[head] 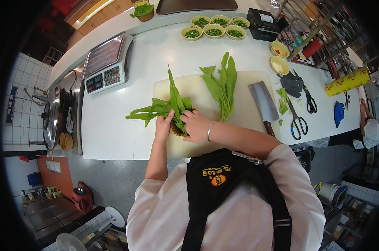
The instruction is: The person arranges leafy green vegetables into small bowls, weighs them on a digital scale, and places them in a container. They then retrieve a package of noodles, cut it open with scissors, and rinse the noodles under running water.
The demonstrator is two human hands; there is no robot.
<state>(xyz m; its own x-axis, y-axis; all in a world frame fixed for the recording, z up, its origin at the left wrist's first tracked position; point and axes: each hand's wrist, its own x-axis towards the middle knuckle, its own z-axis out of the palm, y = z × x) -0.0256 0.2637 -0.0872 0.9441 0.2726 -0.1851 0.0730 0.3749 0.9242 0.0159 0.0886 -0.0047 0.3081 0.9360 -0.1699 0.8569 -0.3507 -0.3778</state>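
A small woven basket (177, 130) stands on the left part of a white cutting board (252, 94), filled with long green leaves (158, 108) that fan out over its far and left sides. My left hand (165, 125) holds the leaves at the basket's left side, thumb on top. At the right side, my right hand (196, 125) bends its fingers into the greens over the rim; its fingertips are partly hidden. A second bunch of leafy greens (225, 91) lies farther right on the board. Beside it rests a cleaver (263, 100) with a wooden handle.
A digital scale (106, 67) stands at the left. Several bowls of chopped greens (214, 32) sit at the back near a black printer (263, 25). Kitchen scissors (297, 124), a dark cloth-like item (292, 84) and a yellow roll (347, 81) lie right. Another person (372, 133) is at far right.
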